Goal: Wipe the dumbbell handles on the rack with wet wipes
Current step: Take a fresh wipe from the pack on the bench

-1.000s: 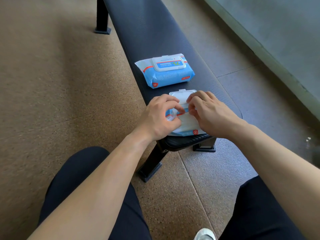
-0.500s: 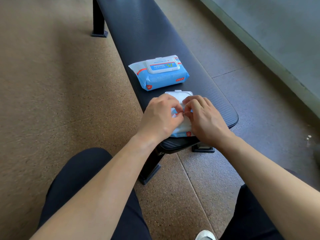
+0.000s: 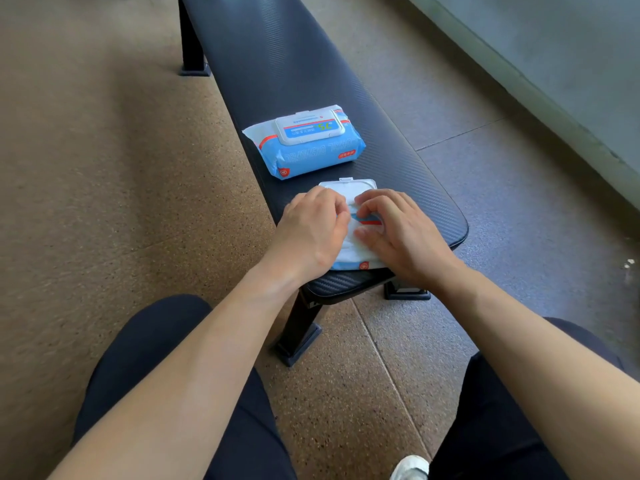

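Both hands work on a wipes pack at the near end of a gym bench.

The near wipes pack [image 3: 356, 256] lies flat on the black bench [image 3: 277, 64], just toward 12 o'clock from the frame's centre, with its white lid [image 3: 349, 186] flipped open toward 12 o'clock. The left hand [image 3: 311, 230], fingers curled tight, pinches at the top of the pack from its 9 o'clock side; what the fingertips catch is hidden. The right hand [image 3: 398, 233] arches over the 3 o'clock side, bent fingertips and thumb gripping the pack's film. The second wipes pack [image 3: 304, 147], lid closed, sits just beyond at 11 o'clock, apart from the first. A white shoe [image 3: 410, 467] shows at 5 o'clock on the speckled floor [image 3: 104, 168].
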`<act>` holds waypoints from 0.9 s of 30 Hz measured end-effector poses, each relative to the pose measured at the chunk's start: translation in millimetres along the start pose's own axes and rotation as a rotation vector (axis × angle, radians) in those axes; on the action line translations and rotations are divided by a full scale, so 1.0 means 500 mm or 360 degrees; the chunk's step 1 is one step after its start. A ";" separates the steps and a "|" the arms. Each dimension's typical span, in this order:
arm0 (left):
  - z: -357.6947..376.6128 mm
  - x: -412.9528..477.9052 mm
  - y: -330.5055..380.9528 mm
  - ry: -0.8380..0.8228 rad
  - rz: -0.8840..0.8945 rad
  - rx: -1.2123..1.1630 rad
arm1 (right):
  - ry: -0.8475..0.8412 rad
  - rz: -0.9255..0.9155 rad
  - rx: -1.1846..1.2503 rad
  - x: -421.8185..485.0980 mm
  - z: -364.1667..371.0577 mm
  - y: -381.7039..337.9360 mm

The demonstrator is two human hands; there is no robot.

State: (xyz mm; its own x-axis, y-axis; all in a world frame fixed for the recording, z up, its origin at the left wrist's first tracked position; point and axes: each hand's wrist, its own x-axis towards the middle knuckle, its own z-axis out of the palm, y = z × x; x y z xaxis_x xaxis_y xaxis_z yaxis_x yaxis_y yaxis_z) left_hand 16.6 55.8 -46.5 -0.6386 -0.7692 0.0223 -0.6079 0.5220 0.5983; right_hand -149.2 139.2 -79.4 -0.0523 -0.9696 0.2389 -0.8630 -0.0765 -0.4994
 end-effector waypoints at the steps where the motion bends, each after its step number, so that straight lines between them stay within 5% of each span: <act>1: 0.000 0.001 0.000 -0.0015 -0.0010 0.0000 | -0.0008 -0.0012 -0.0012 0.001 -0.001 0.001; 13: -0.031 0.023 0.029 -0.0175 -0.0247 0.0023 | -0.0040 0.0084 -0.0001 0.010 -0.013 -0.016; 22: -0.084 0.029 0.050 -0.0352 -0.0436 -0.0463 | -0.0146 0.0185 -0.0094 0.009 -0.037 -0.029; 27: -0.140 0.045 0.063 -0.0131 -0.0373 -0.0410 | -0.0229 0.0186 -0.0203 0.009 -0.039 -0.041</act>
State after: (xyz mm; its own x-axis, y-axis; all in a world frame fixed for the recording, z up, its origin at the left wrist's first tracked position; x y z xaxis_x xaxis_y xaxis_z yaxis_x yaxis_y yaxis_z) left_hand 16.1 28.9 29.1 -0.5380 -0.8194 -0.1980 -0.6101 0.2164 0.7622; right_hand -141.4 141.0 -52.0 -0.0912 -0.9940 0.0597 -0.9124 0.0593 -0.4050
